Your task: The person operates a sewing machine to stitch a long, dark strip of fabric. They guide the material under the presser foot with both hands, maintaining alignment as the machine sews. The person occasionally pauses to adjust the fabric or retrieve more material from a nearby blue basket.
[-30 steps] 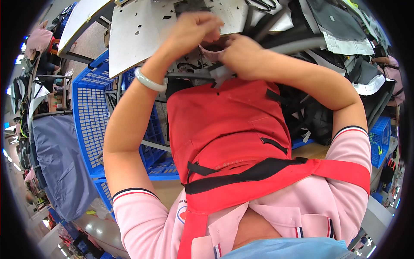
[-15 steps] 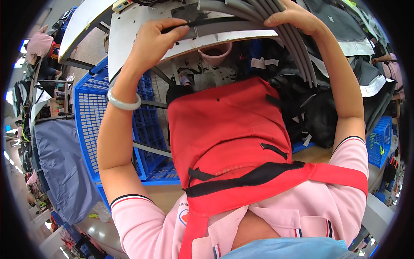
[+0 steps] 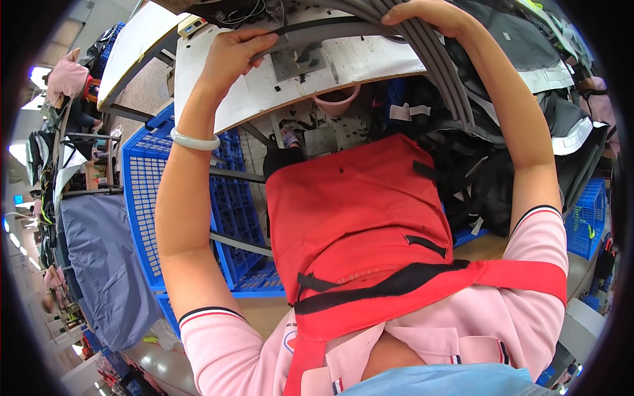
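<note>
At the top, over the white table (image 3: 389, 63), my left hand (image 3: 231, 56) pinches the end of a flat grey and black strip (image 3: 327, 30). The strip runs rightward to my right hand (image 3: 432, 14), which is closed around a bundle of long grey strips (image 3: 441, 69). Their ends hang in a curve past the table's front edge, beside black fabric. Part of the bundle is cut off by the upper picture edge. A pale bangle (image 3: 195, 140) circles my left wrist, and a red apron (image 3: 356, 191) covers my lap.
Blue plastic crates (image 3: 152, 204) stand at my left, below the table. A pink bucket (image 3: 337, 102) is under the table. Black fabric (image 3: 489, 178) is heaped at the right, near another blue crate (image 3: 586, 218). A small device (image 3: 191, 26) sits on the tabletop. People work farther off.
The view has shifted, so more of the tabletop shows. My hands sit a little higher and more to the left in the picture, still holding the strips.
</note>
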Demonstrator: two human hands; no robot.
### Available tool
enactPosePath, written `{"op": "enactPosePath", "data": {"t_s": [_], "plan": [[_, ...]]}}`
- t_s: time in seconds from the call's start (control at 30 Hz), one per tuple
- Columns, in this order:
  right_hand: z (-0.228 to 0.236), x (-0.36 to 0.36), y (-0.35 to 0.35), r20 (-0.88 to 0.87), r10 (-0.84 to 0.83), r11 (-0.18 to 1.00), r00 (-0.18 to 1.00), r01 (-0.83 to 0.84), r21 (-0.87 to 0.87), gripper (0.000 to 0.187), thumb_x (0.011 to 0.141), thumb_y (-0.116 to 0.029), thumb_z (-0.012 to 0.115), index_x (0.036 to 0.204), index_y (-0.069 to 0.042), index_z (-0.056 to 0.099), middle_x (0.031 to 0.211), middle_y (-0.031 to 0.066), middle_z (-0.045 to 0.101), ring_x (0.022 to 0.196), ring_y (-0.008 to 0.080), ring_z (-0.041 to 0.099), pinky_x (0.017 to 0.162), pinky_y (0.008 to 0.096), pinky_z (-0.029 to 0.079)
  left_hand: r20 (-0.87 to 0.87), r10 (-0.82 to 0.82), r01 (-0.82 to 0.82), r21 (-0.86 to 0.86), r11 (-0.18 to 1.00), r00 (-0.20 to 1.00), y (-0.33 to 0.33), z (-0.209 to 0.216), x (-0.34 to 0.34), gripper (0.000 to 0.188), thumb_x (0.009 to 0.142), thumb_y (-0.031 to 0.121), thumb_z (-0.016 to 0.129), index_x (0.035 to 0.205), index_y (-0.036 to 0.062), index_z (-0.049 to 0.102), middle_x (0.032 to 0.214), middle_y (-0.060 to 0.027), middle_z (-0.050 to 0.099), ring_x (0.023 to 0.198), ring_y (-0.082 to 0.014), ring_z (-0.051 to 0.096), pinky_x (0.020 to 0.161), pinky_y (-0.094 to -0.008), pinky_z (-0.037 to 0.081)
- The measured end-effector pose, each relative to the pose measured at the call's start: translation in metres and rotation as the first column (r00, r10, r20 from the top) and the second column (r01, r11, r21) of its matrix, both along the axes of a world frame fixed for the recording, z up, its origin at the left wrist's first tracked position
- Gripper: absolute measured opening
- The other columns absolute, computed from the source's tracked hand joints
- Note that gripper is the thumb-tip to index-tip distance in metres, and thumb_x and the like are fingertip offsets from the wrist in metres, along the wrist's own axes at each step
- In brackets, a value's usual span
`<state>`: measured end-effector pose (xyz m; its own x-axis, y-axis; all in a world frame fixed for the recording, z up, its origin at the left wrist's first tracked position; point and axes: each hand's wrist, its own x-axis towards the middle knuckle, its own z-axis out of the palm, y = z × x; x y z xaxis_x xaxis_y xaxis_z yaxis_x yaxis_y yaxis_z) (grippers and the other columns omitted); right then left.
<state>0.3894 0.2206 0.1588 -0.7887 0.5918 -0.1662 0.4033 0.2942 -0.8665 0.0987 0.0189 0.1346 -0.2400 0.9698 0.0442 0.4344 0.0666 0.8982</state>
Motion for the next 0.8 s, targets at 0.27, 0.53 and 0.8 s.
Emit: {"op": "enactPosePath", "data": {"t_s": [0.27, 0.53, 0.8], "plan": [[0.003, -0.007, 0.0, -0.056, -0.043, 0.999, 0.998, 0.044, 0.007, 0.032, 0.073, -0.016, 0.076, 0.098, 0.002, 0.067, 0.09, 0.0098, 0.066, 0.078, 0.0162, 0.061, 0.067, 0.0295, 0.048, 0.083, 0.053, -0.056, 0.035, 0.998, 0.995, 0.007, -0.001, 0.0, 0.03, 0.091, 0.022, 0.067, 0.112, 0.0, 0.07, 0.066, 0.0008, 0.055, 0.053, -0.0045, 0.042, 0.049, -0.0196, 0.031], [0.021, 0.09, -0.072, -0.169, -0.181, 0.983, 0.969, 0.183, -0.003, 0.027, 0.076, -0.016, 0.075, 0.096, 0.0, 0.066, 0.082, 0.0047, 0.063, 0.075, 0.0124, 0.059, 0.065, 0.0262, 0.047, 0.126, 0.229, -0.237, 0.054, 0.97, 0.965, -0.007, -0.052, -0.063, 0.029, 0.093, 0.029, 0.066, 0.105, 0.0025, 0.072, 0.071, -0.002, 0.063, 0.056, -0.0077, 0.053, 0.051, -0.0217, 0.041], [0.081, 0.362, -0.238, 0.378, -0.273, 0.962, 0.885, 0.252, 0.104, 0.058, 0.071, -0.012, 0.087, 0.121, -0.001, 0.059, 0.105, 0.0077, 0.065, 0.096, 0.0135, 0.059, 0.086, 0.0307, 0.049, -0.422, 0.327, -0.312, 0.106, 0.944, 0.846, -0.041, -0.135, -0.103, 0.042, 0.098, 0.039, 0.059, 0.12, 0.0041, 0.069, 0.092, -0.0062, 0.07, 0.069, -0.0124, 0.062, 0.057, -0.0248, 0.048]]}}
